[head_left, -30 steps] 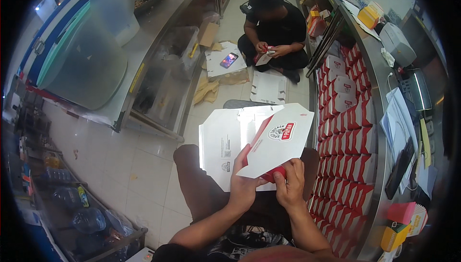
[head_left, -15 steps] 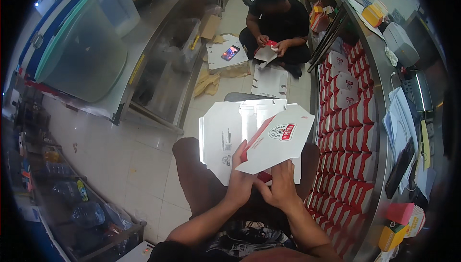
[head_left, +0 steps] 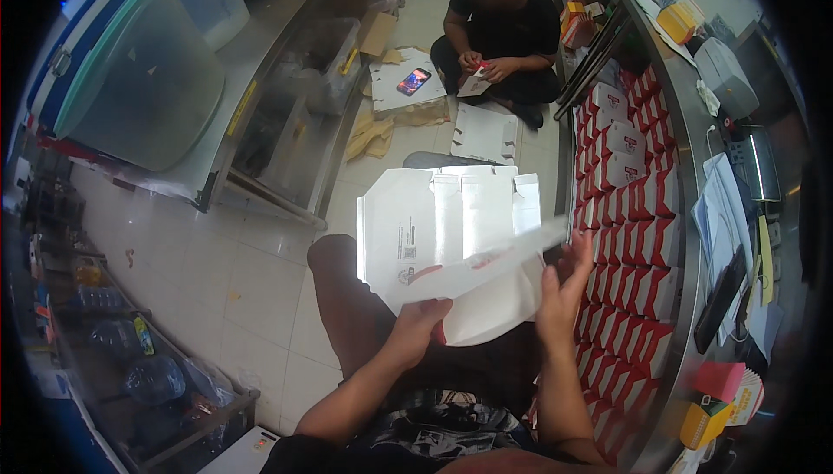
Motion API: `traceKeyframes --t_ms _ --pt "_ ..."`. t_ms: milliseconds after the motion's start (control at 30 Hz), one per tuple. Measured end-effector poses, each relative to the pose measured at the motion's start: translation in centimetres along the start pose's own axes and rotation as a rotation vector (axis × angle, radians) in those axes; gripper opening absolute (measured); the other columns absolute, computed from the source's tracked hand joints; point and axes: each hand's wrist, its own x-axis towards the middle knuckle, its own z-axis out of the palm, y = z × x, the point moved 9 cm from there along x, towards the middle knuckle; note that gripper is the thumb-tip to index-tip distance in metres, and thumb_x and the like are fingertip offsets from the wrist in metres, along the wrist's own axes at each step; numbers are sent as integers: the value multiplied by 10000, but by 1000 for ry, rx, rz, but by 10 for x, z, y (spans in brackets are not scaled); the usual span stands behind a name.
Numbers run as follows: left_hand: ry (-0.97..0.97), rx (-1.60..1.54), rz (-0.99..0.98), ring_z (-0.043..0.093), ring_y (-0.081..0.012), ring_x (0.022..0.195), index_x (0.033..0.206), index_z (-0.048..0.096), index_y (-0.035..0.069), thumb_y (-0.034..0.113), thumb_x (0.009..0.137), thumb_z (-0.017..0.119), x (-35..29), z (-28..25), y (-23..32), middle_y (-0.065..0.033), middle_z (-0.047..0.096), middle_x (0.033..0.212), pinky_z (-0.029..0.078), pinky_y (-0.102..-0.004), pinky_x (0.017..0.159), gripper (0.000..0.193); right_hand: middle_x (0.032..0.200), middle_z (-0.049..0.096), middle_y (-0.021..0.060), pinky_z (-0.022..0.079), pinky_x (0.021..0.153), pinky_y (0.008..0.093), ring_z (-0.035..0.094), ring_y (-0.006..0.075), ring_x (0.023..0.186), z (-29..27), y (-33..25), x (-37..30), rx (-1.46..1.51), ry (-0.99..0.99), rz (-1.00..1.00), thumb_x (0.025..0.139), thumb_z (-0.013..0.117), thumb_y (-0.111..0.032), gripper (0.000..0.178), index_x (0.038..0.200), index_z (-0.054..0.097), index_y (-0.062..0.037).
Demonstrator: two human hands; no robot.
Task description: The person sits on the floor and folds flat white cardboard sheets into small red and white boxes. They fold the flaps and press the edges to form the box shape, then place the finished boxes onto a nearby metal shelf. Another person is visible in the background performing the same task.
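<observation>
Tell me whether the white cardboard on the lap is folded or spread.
Spread: the white cardboard lies flat, panels and end tabs opened out.

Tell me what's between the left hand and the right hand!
The head view shows a bent white carton there. The left hand grips it; the right hand is open at its other side.

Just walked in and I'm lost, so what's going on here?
The person's left hand grips a bent carton above flat white card sheets lying across the legs. The right hand is open beside the carton's right end; whether they touch is unclear. Ahead, a seated co-worker handles another carton. Folded boxes stand in rows at right.
</observation>
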Motion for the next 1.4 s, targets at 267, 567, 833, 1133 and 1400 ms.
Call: traceKeyframes --t_ms 267,567,833,1133,1400 --pt "-272 -60 -131 462 -215 1421 1646 151 52 223 1009 607 -10 16 -10 -150 435 1558 425 -376 1145 802 1372 610 176 492 1081 370 624 245 1224 -3 45 8 781 -53 435 988 650 -42 618 1535 365 -12" --pt "-126 -477 176 408 -343 1486 1611 279 -3 563 1110 336 4 -24 12 -215 429 1587 318 -447 1235 758 1195 733 148 566 951 354 720 207 1036 0 53 3 823 -61 470 1011 689 -118 371 1337 594 32" --pt "181 -479 234 584 -313 1325 1514 409 8 443 1135 409 3 -48 19 -193 583 1426 463 -451 1148 578 1470 556 211 456 1125 409 584 298 1309 34 72 -38 945 -170 704 1120 385 -521 682 1500 459 40" --pt "-37 227 41 649 -187 1186 1413 512 -52 25 954 714 2 -35 30 -136 663 1323 526 -352 1024 507 1165 735 104 559 881 297 698 146 985 69 36 -60 468 -725 753 1034 640 -99 327 1313 636 71" --pt "74 116 -47 663 -158 1137 1410 545 -33 132 1059 603 -3 -39 27 -114 684 1294 536 -322 986 392 1151 731 106 567 853 303 692 140 973 82 33 -58 505 -604 736 1023 645 -66 285 1269 634 76"
